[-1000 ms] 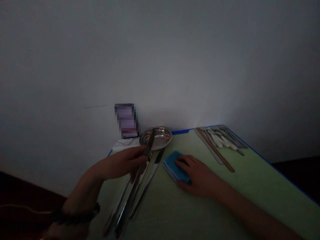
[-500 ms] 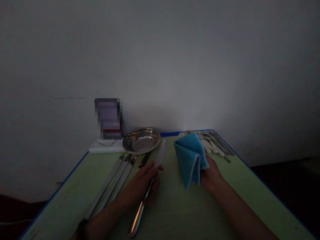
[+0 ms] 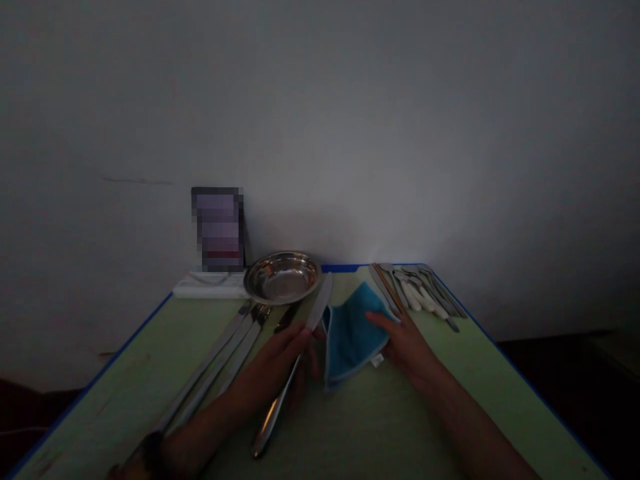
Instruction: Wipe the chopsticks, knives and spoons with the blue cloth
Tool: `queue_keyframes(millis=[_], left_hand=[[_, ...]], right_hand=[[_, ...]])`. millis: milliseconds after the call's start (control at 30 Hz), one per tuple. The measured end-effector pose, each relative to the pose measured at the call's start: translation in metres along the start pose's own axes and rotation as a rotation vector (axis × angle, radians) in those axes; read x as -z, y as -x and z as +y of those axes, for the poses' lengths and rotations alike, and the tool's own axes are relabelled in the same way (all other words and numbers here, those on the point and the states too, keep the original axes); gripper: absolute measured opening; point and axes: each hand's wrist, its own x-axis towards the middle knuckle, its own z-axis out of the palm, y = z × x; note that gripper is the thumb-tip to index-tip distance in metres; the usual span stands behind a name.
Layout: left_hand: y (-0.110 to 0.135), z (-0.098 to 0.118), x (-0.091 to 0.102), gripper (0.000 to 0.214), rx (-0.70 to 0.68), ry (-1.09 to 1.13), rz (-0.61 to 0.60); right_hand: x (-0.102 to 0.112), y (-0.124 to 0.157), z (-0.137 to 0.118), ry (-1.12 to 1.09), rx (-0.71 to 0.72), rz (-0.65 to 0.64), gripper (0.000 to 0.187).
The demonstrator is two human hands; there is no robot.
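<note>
My left hand (image 3: 280,363) is closed round a table knife (image 3: 295,363), blade pointing away toward a steel bowl (image 3: 283,277). My right hand (image 3: 407,343) holds a blue cloth (image 3: 350,340) by its right edge, fingers curled on it, the cloth hanging against the knife's blade. Both hands are over the green table (image 3: 380,427), near its middle.
Several long pieces of cutlery (image 3: 220,363) lie left of my left hand. More cutlery, some white-handled (image 3: 420,293), lies in a row at the far right. A white folded cloth (image 3: 210,285) and a blurred upright card (image 3: 219,229) stand at the back by the wall.
The blue cloth has dropped from upright in my right hand to lower and leftward, now against the knife blade. My left hand still grips the knife in nearly the same place.
</note>
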Motion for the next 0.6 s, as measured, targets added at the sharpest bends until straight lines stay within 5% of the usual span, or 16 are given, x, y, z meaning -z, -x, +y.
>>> queue_keyframes(millis=[133, 233, 433, 600], left_hand=[[0.002, 0.003, 0.000, 0.043, 0.052, -0.034, 0.085], [-0.002, 0.006, 0.001, 0.041, 0.117, 0.173, 0.003], [-0.003, 0.008, -0.002, 0.041, 0.076, 0.374, -0.115], [0.000, 0.004, -0.002, 0.026, 0.021, 0.306, -0.184]], right_hand=[[0.003, 0.000, -0.004, -0.068, 0.058, 0.170, 0.046], [0.004, 0.000, -0.008, -0.236, 0.139, 0.228, 0.045], [-0.003, 0.006, -0.008, -0.414, 0.205, 0.210, 0.050], [-0.017, 0.019, -0.003, -0.428, 0.225, 0.130, 0.052]])
